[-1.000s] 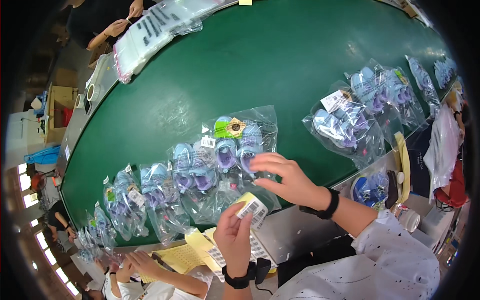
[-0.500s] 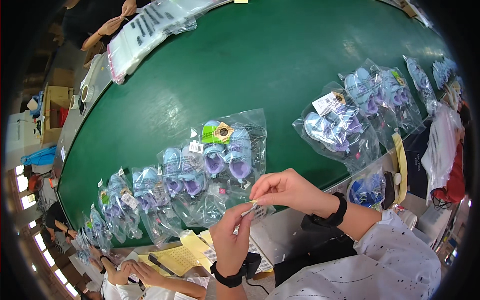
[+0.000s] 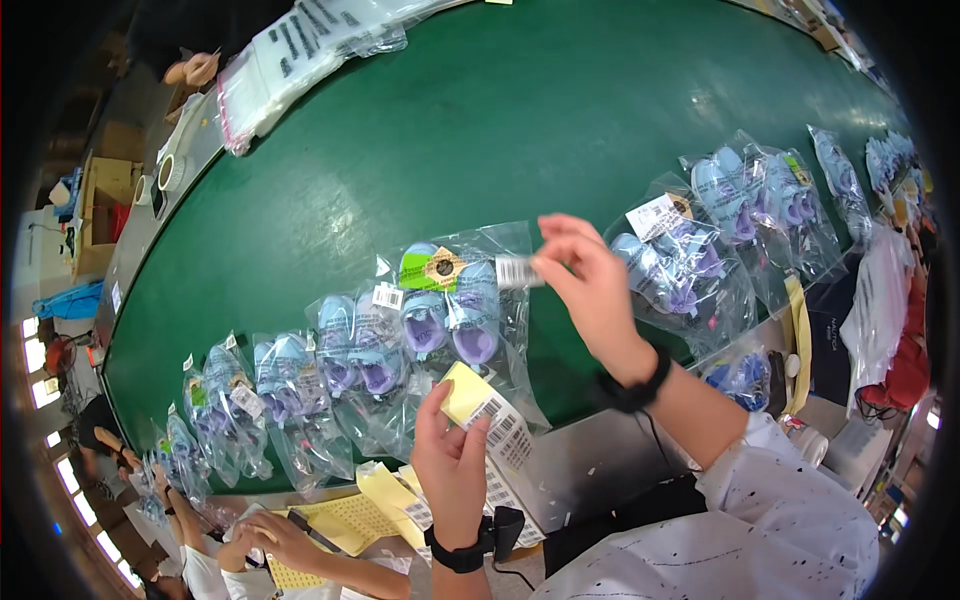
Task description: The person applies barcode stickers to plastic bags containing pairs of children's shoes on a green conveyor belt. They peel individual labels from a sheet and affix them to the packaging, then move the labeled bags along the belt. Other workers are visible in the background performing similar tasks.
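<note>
Between the thumb and fingers of my left hand (image 3: 450, 470) is a strip of barcode labels (image 3: 508, 440) with a yellow backing, held over the table's near edge. My right hand (image 3: 590, 285) is raised above the green table, pinching a single white barcode label (image 3: 517, 271) by its right end. That label hangs over the upper right of a clear plastic bag (image 3: 510, 350) holding a pair of light blue and purple shoes (image 3: 471, 318). A green and tan tag (image 3: 430, 268) lies across those shoes. Whether the label touches the bag I cannot tell.
More bagged shoes (image 3: 360, 340) lie in a row to the left, others (image 3: 665, 260) to the right. Yellow label sheets (image 3: 345, 520) rest at the near edge. Flat plastic bags (image 3: 270, 80) are stacked at the far left. Other people's hands (image 3: 275, 540) work at lower left.
My right hand has moved away from my left, up and forward, carrying one label to the bagged shoes. The strip in my left hand now shows its yellow backing. The bags have shifted slightly left.
</note>
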`<action>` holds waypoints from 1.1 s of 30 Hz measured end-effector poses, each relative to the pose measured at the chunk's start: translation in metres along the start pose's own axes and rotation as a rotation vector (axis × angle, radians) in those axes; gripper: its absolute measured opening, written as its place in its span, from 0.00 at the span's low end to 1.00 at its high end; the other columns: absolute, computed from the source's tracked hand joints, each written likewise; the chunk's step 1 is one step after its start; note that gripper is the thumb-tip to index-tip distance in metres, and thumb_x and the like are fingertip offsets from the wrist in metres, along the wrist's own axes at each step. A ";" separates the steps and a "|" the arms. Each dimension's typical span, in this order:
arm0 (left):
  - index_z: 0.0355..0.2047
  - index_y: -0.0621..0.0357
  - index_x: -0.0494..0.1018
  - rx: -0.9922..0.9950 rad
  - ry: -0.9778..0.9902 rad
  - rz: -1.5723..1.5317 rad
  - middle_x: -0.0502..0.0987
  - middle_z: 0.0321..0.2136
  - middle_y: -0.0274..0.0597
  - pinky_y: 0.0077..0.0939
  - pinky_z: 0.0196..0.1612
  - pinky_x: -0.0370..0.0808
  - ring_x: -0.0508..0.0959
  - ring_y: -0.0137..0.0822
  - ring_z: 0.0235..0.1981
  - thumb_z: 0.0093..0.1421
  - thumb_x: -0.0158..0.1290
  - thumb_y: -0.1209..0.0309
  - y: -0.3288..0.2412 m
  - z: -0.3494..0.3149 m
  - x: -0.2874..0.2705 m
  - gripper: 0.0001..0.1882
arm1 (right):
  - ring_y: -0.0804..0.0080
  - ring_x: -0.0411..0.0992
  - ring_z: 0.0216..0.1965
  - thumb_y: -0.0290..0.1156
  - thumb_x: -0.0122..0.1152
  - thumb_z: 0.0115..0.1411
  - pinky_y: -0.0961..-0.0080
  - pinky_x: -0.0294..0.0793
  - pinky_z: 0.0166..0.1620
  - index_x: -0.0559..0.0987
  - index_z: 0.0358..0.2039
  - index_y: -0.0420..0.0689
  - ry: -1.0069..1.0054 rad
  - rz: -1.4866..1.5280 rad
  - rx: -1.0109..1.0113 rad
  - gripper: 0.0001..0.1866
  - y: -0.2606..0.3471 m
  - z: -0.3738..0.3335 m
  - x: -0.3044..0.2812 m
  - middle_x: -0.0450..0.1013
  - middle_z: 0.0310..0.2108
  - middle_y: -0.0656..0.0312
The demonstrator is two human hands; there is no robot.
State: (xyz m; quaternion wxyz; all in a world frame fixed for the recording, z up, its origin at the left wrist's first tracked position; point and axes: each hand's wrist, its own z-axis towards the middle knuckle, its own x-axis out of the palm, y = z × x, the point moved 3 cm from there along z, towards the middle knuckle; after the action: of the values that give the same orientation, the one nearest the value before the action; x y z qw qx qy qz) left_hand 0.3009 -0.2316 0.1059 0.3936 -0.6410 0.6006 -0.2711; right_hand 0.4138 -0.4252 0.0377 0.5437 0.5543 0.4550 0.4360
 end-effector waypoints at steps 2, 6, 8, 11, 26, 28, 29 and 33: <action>0.58 0.69 0.58 0.001 0.018 -0.011 0.68 0.54 0.54 0.18 0.42 0.76 0.77 0.30 0.44 0.58 0.51 0.87 0.000 -0.004 0.002 0.28 | 0.78 0.70 0.39 0.21 0.65 0.54 0.82 0.69 0.42 0.77 0.30 0.35 0.009 -0.135 0.121 0.06 -0.045 0.023 0.003 0.67 0.52 0.56; 0.59 0.69 0.58 -0.027 0.039 -0.073 0.67 0.55 0.55 0.18 0.42 0.76 0.77 0.30 0.44 0.58 0.52 0.87 0.009 -0.012 0.009 0.28 | 0.72 0.74 0.33 0.24 0.66 0.49 0.74 0.73 0.38 0.78 0.26 0.37 -0.092 -0.200 0.184 0.06 -0.104 0.039 0.007 0.75 0.39 0.55; 0.59 0.69 0.57 -0.024 0.039 -0.115 0.67 0.56 0.55 0.18 0.42 0.76 0.77 0.31 0.44 0.58 0.52 0.87 0.015 -0.015 0.013 0.29 | 0.72 0.74 0.29 0.24 0.66 0.48 0.73 0.73 0.34 0.78 0.25 0.37 -0.102 -0.286 0.206 0.06 -0.111 0.046 0.008 0.77 0.31 0.56; 0.59 0.66 0.59 -0.001 0.039 -0.070 0.71 0.48 0.52 0.14 0.29 0.72 0.78 0.26 0.32 0.59 0.53 0.85 0.032 -0.019 0.012 0.28 | 0.70 0.74 0.25 0.25 0.66 0.49 0.71 0.72 0.31 0.78 0.24 0.38 -0.105 -0.242 0.205 0.05 -0.112 0.050 0.008 0.75 0.22 0.58; 0.59 0.64 0.59 -0.072 0.088 -0.109 0.77 0.44 0.52 0.21 0.41 0.76 0.79 0.32 0.41 0.59 0.52 0.85 0.024 -0.047 0.036 0.28 | 0.61 0.73 0.47 0.29 0.66 0.54 0.69 0.73 0.49 0.69 0.57 0.43 0.073 -0.462 -0.108 0.29 0.003 0.045 -0.078 0.73 0.49 0.50; 0.58 0.63 0.63 -0.066 0.101 -0.060 0.77 0.32 0.42 0.15 0.32 0.71 0.75 0.23 0.30 0.60 0.54 0.83 0.029 -0.058 0.038 0.26 | 0.55 0.70 0.52 0.28 0.65 0.53 0.67 0.68 0.55 0.76 0.47 0.39 0.077 -0.788 -0.264 0.20 0.010 0.036 -0.143 0.71 0.50 0.50; 0.57 0.63 0.65 -0.060 0.127 -0.035 0.78 0.26 0.36 0.12 0.28 0.69 0.73 0.19 0.25 0.60 0.54 0.82 0.030 -0.060 0.042 0.24 | 0.53 0.70 0.53 0.28 0.64 0.52 0.66 0.67 0.56 0.75 0.49 0.40 0.032 -0.838 -0.217 0.22 0.006 0.028 -0.176 0.70 0.52 0.49; 0.53 0.63 0.69 -0.030 0.151 -0.022 0.76 0.23 0.33 0.11 0.25 0.65 0.70 0.16 0.22 0.61 0.55 0.79 0.032 -0.064 0.059 0.19 | 0.55 0.69 0.54 0.31 0.66 0.53 0.67 0.67 0.56 0.72 0.54 0.40 0.143 -0.787 -0.002 0.27 -0.031 -0.001 -0.223 0.70 0.53 0.48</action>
State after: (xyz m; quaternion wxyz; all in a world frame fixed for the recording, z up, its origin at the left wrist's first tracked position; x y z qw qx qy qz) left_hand 0.2386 -0.2999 0.1068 0.3345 -0.6308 0.6257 -0.3141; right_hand 0.3661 -0.6429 0.0095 0.6365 0.3054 0.6689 0.2327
